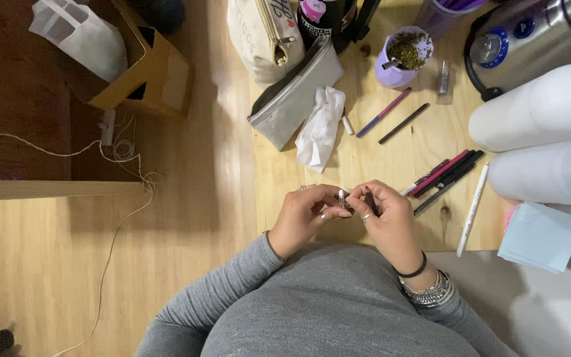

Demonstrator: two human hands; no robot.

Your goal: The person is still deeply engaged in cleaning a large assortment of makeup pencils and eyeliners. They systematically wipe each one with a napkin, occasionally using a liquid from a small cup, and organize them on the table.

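From the head camera, both hands meet just in front of the person's grey-sleeved body, at the near edge of the wooden table point(391, 165). The left hand point(305, 215) and the right hand point(388, 215) each pinch one small white, pen-like stick point(342, 197) between their fingertips, so it sits upright between them, right over the table's near edge. Beyond the hands on the table lie a crumpled white tissue point(320, 127) and a grey zip pouch point(295, 96); to the right of the hands, a row of dark and pink pencils point(447, 173) and a white pencil point(474, 208). Since the stick is small and held only by fingertips at the table's edge, a slip could likely send it off the table onto the floor or lap. Free room lies on the bare wood between hands and tissue; on the right, two big white bottles point(543, 132) and a pale blue paper pad point(540, 237) crowd the table.
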